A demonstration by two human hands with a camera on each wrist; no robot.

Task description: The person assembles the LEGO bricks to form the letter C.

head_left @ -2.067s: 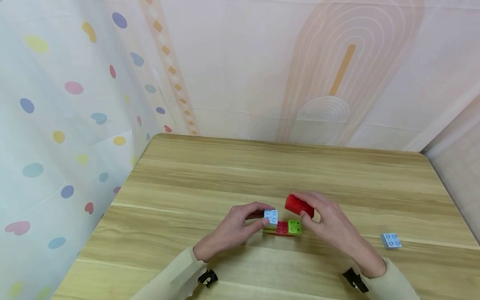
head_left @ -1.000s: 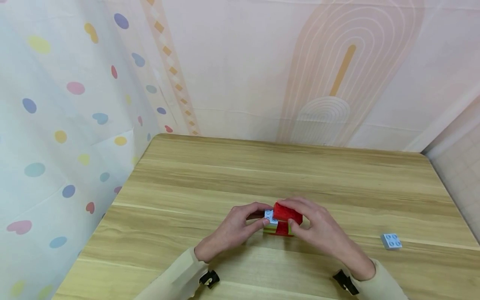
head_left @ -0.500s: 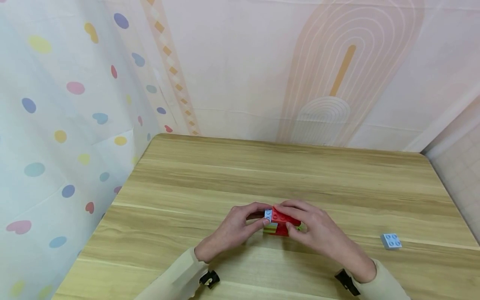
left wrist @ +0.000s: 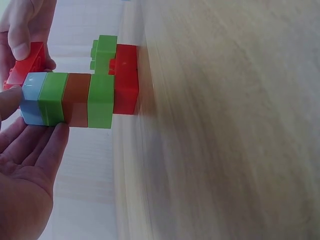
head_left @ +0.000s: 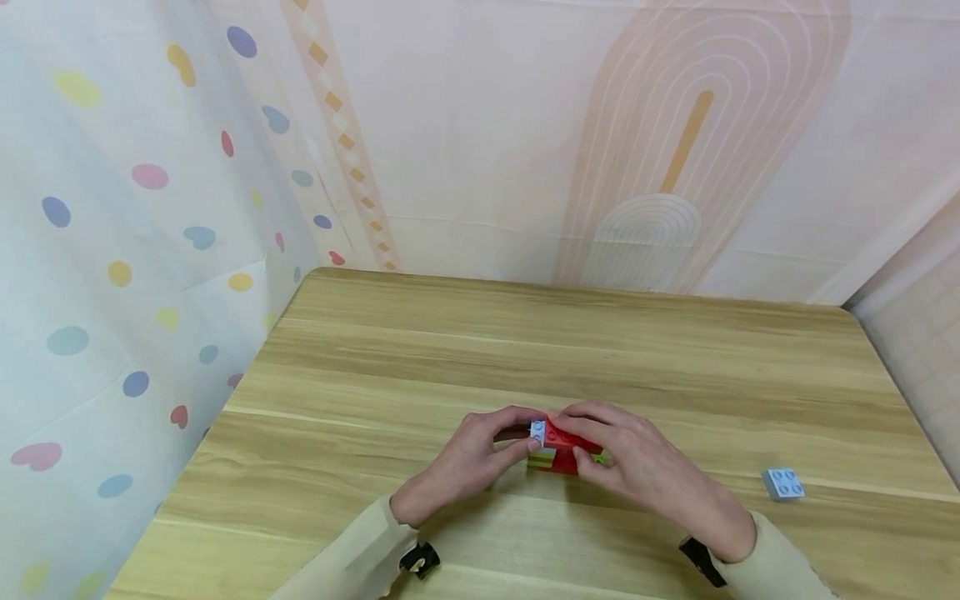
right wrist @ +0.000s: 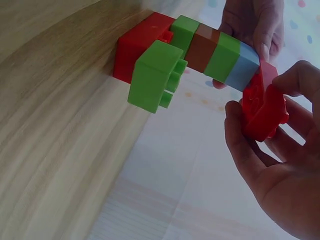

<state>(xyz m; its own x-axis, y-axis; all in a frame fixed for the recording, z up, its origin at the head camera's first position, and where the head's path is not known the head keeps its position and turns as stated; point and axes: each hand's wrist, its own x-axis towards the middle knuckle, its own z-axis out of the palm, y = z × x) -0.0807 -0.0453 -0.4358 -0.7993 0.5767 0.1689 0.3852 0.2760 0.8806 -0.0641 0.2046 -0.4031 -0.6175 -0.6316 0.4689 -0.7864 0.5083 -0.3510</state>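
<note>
A tower stands at one end of a red base brick (left wrist: 126, 82): a green brick (left wrist: 101, 101), a brown brick (left wrist: 76, 100), another green brick (left wrist: 53, 99) and a light blue brick (left wrist: 33, 97) on top. My left hand (head_left: 472, 454) pinches the tower's upper part between thumb and fingers, around the light blue brick. With thumb and fingers my right hand (head_left: 630, 454) holds a longer red brick (right wrist: 265, 112), studs up, one end over the light blue brick. Its other end juts out above a single green brick (right wrist: 155, 75) on the base. Whether the studs are fully joined, I cannot tell.
A loose light blue brick (head_left: 784, 483) lies on the wooden table (head_left: 450, 333) to the right of my right hand. Patterned cloth (head_left: 480, 150) hangs behind the table and along its left side.
My right hand has brought the red brick leftward and down from above the base's right end onto the light blue brick, levelling it. My left hand has kept its place on the tower.
</note>
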